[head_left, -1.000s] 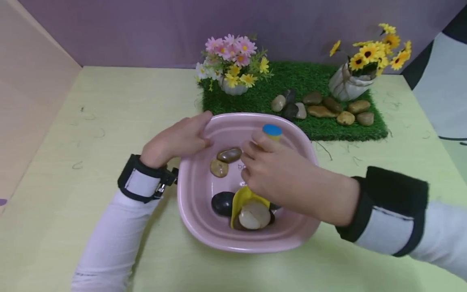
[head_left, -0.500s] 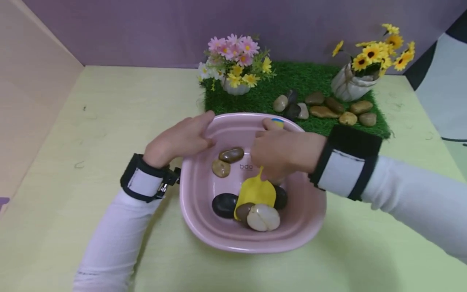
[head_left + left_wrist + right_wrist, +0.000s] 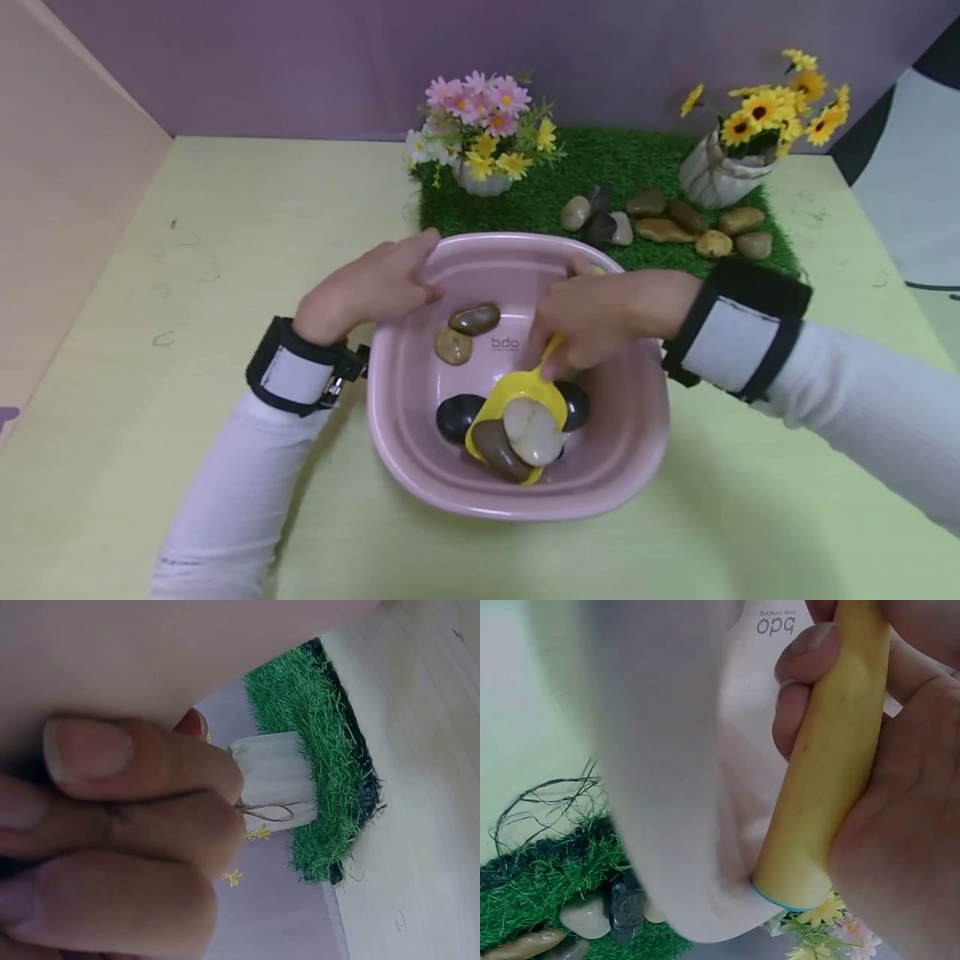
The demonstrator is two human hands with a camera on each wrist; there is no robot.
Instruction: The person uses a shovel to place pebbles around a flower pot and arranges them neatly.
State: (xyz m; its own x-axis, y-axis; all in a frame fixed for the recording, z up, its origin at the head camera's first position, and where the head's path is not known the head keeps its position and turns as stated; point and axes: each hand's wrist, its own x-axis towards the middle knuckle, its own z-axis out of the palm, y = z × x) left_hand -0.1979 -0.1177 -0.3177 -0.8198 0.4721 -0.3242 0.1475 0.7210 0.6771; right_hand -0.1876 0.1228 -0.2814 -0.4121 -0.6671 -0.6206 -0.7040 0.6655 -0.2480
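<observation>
My left hand (image 3: 367, 287) grips the upper left rim of a pink basin (image 3: 390, 450), fingers curled over the edge. Inside the basin, my right hand (image 3: 592, 312) holds a yellow toy shovel (image 3: 517, 385) by its thick handle (image 3: 832, 750), which fills the curled fingers in the right wrist view. On the shovel's blade lie a pale stone (image 3: 534, 431) and a brown stone (image 3: 497, 450). Black stones flank the blade, one on the left (image 3: 459, 418) and one on the right (image 3: 574, 405). A dark brown stone (image 3: 475, 318) and a tan stone (image 3: 453, 346) sit further up the basin floor.
Behind the basin lies a green turf mat (image 3: 622, 158) bearing several stones (image 3: 660, 230). A pot of pink and yellow flowers (image 3: 483, 125) stands at its left, and a pot of yellow flowers (image 3: 723, 171) at its right. A purple wall (image 3: 300, 67) closes the back.
The right hand first moved the shovel handle back and then slightly right. The pale and brown stones now sit on the blade, which shows tilted leftward. The left hand stays on the rim.
</observation>
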